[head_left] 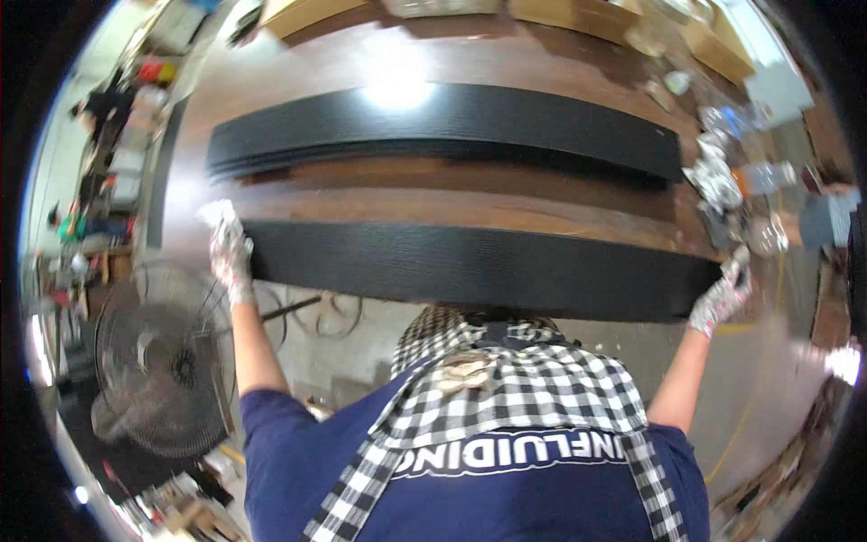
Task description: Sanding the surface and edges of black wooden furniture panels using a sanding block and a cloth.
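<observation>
A long black wood-grained board (470, 271) lies crosswise in front of me, along the near edge of the brown table. My left hand (231, 257), in a white glove with a reddish pattern, is closed at the board's left end; its fingertips show as a pale blur. At the right end, my right hand (722, 298), gloved the same way, grips the board's corner. Beyond it rests a stack of similar black boards (442, 117), roughly parallel to the one I hold.
Cardboard boxes (578, 16) line the table's far side. Plastic bottles (768, 178) and crumpled clear wrap (715, 181) sit at the right, near another person's sleeve (829, 219). A large floor fan (163, 361) stands at my left. More people are in the left background.
</observation>
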Available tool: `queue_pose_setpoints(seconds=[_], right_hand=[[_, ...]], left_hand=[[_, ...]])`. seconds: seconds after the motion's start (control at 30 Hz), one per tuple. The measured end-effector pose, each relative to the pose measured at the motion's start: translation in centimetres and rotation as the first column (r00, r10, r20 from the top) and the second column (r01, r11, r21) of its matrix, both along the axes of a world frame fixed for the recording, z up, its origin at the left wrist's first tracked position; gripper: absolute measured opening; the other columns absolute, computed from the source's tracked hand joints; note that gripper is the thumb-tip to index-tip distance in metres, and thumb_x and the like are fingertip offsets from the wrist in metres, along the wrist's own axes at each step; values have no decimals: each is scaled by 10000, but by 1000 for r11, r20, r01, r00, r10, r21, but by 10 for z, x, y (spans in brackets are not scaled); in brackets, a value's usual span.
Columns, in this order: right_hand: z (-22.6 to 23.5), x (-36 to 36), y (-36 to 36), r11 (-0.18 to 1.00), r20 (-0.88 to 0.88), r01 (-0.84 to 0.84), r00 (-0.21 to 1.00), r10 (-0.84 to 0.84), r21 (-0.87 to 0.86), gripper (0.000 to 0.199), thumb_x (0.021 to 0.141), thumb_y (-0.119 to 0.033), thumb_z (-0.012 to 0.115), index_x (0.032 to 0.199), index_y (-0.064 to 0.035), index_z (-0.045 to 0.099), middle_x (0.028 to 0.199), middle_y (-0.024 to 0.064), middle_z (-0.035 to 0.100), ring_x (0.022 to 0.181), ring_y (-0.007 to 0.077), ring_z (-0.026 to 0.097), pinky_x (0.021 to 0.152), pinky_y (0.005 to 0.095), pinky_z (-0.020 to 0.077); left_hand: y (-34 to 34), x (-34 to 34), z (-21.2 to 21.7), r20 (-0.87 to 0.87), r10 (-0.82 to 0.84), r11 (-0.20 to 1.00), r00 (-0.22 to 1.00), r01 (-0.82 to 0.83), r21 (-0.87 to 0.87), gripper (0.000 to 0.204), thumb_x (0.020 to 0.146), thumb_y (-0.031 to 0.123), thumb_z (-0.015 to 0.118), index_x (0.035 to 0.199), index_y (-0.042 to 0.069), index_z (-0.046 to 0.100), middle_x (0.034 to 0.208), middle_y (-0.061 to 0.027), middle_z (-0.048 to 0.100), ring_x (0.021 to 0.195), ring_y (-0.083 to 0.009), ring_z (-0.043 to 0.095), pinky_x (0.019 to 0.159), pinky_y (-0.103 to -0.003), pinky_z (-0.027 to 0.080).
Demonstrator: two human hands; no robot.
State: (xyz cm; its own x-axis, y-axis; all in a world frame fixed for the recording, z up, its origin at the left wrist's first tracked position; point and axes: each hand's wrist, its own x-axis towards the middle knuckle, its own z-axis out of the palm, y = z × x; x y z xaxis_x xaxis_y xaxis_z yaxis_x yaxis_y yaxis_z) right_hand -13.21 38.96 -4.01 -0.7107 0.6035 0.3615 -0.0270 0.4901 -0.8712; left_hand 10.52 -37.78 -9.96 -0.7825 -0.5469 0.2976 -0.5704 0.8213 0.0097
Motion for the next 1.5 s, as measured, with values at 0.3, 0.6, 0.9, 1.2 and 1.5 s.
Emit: queue_pose_setpoints(seconds=[0.3, 0.6, 0.9, 1.2, 1.5], right_hand=[[-49, -1, 15, 970, -156, 133, 974, -166, -204, 555, 900, -339, 675, 1214, 70, 468, 1015, 82, 557, 863, 125, 518, 788, 290, 460], [-53, 9, 14, 698, -533, -365, 846, -28, -616, 264, 895, -95, 639, 1145, -33, 583, 1095, 57, 626, 897, 133, 605, 829, 287, 477], [-18, 79, 14, 131, -339, -837, 352, 873, -532, 274, 680, -130, 839, 892, -31, 696, 1033, 124, 682, 985, 213, 632, 917, 348, 486], [-23, 75, -7, 267, -67, -900, 307, 949, -344, 317, 699, -193, 810, 943, -29, 694, 980, 122, 667, 953, 255, 627, 852, 372, 483], [-26, 74, -3, 255, -113, -857, 337, 935, -448, 307, 725, -188, 795, 951, -20, 674, 1042, 111, 655, 991, 229, 617, 899, 366, 463]], left_hand=[[305, -114, 33, -123, -729, 631, 673, 731, 260, 477, 816, 43, 571, 1276, 165, 592, 1317, -101, 571, 1272, -287, 486, 1092, -424, 343], [581, -228, 44, -155, -988, -42, 7, 950, 308, 489, 888, 287, 564, 1307, 42, 507, 1413, -215, 427, 1350, -363, 349, 1128, -454, 257], [583, -268, 53, -56, -899, -419, -434, 817, 396, 670, 754, 293, 662, 1363, 91, 467, 1457, -122, 405, 1390, -344, 298, 1137, -487, 235], [725, -313, 41, 30, -708, -680, -705, 693, 238, 545, 799, 233, 629, 1327, 160, 514, 1384, -80, 492, 1328, -321, 387, 1106, -502, 261], [626, -329, 57, -182, -980, -103, -80, 987, 125, 455, 778, 228, 674, 1224, 187, 594, 1036, -115, 633, 1019, -317, 579, 883, -430, 455]])
